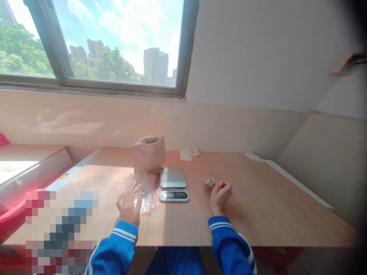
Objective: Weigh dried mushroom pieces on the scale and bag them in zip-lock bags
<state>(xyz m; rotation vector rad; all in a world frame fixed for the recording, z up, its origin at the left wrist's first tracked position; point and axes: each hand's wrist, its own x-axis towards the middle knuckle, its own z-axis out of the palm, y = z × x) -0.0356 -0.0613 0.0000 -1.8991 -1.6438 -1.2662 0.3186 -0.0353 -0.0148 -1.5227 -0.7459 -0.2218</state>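
A loose pile of clear zip-lock bags (148,193) with red seals lies on the table. Over its left side is my left hand (130,206), fingers spread and holding nothing. My right hand (221,195) is curled closed on the table's right half, at the end of a small zip-lock bag (208,180) with something pale inside; the fingers appear to pinch it. Between my hands stands a digital kitchen scale (173,178), its steel plate bare. Just behind the bags, a brown paper bag (149,154) stands upright with its top open; its contents are hard to make out.
Small pale packets (190,154) lie at the table's back edge, with a crumpled white scrap (254,157) farther right. A wall and a window (120,42) rise behind the wooden table (266,202). At left is another table (31,152), beside a blurred-out patch.
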